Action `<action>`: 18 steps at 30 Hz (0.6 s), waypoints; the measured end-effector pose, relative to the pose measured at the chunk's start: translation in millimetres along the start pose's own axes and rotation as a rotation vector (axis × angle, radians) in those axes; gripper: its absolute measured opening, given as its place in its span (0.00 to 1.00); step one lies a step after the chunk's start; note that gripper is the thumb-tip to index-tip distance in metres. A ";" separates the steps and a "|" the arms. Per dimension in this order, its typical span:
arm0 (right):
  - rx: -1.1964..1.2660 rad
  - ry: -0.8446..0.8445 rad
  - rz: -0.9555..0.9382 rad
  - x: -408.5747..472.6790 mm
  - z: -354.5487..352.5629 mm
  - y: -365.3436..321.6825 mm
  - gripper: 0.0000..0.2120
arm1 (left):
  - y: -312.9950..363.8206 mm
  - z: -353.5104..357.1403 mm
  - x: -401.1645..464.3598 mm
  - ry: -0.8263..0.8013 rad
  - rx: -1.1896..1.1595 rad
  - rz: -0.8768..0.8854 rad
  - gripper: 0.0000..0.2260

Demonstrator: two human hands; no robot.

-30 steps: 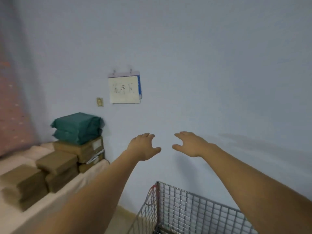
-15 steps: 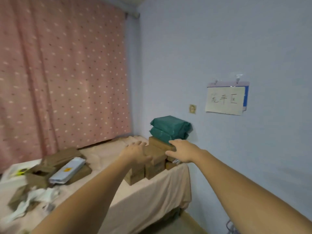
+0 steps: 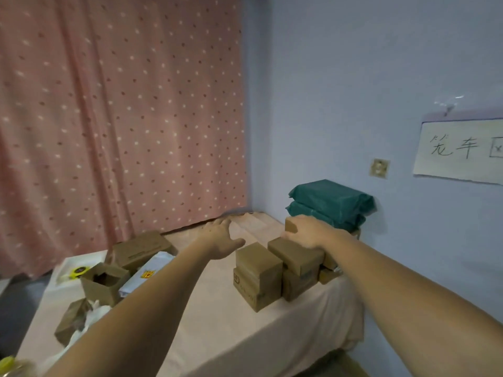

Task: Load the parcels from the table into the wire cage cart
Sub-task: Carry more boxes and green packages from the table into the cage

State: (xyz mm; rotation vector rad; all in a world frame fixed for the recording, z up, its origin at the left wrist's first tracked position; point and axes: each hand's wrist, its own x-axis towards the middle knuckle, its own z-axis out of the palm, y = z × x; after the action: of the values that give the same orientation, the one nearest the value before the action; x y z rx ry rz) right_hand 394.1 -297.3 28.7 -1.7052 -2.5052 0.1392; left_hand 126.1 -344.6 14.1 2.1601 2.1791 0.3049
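Note:
Brown cardboard parcels stand in short stacks on the pink-clothed table: a front stack and a second stack behind it. Two green wrapped parcels lie on a brown box against the blue wall. My right hand rests on that brown box's near corner, fingers curled over its edge; the thumb is hidden. My left hand hovers open above the cloth, just left of the front stack, touching nothing. The wire cage cart is out of view.
At the table's left lie an open carton, a flat brown box, a white mailer bag, a white tray with a yellow roll and a box with white plastic. A pink curtain hangs behind; a paper sign hangs on the wall.
The view has swung left from the wire cart to the table. Both hands have come closer to the parcel stacks, and the right hand now lies on the brown box under the green parcels.

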 end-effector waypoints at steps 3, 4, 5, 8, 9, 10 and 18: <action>0.037 -0.022 0.022 47.0 11.1 7.1 0.32 | -23.1 6.7 39.8 0.003 -0.002 -0.028 0.40; 0.041 -0.029 0.022 61.6 17.1 8.9 0.32 | -30.9 10.9 52.4 0.002 -0.006 -0.037 0.40; 0.046 -0.038 0.028 75.9 24.0 10.3 0.33 | -38.4 15.7 64.8 -0.004 -0.012 -0.047 0.40; 0.064 -0.063 0.056 115.4 44.1 12.3 0.36 | -58.8 34.1 103.4 -0.040 0.000 -0.067 0.41; 0.068 -0.067 0.068 128.2 51.3 13.2 0.36 | -65.0 42.1 117.4 -0.045 0.009 -0.066 0.42; 0.074 -0.070 0.082 141.2 58.5 14.4 0.35 | -70.7 50.9 131.8 -0.051 0.010 -0.061 0.42; 0.235 -0.129 0.205 222.8 128.0 33.0 0.32 | -86.6 149.7 242.7 -0.167 -0.113 -0.024 0.46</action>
State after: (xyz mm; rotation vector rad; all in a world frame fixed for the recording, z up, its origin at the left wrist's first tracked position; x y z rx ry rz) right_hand 325.4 -79.8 -94.1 -1.9001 -2.2797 0.5544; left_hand 63.5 -88.2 -124.4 2.0200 2.0443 0.2310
